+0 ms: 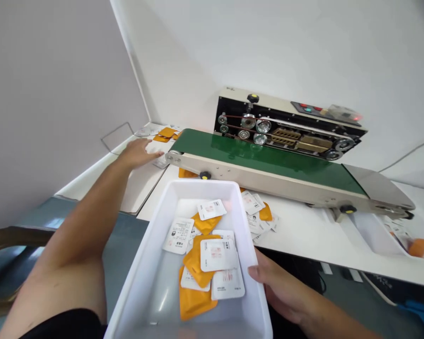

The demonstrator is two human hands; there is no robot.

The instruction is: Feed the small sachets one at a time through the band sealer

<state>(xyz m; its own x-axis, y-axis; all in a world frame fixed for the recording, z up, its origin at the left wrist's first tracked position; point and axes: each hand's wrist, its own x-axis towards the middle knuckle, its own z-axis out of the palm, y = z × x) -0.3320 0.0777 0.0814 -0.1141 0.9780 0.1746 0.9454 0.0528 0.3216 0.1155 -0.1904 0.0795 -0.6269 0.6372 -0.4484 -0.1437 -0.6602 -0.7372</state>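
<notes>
My right hand (pixel 275 285) grips the right side of a white plastic bin (pixel 253 245), thumb over its rim. Inside the bin lie several small flat packets, orange on one face and white with print on the other; a white-faced packet (pixel 217 255) rests on top of the pile. My left hand (pixel 138 153) reaches over the table with its fingers apart and nothing in them. It is just left of the conveyor's end, close to a small heap of orange packets (pixel 167 132).
A band sealing machine (pixel 286 125) with a green conveyor belt (pixel 261 157) stands against the wall. More packets (pixel 256 214) lie under the conveyor. At the right, another white bin (pixel 369 233) holds packets. A bent wire frame (pixel 118 136) stands at the left.
</notes>
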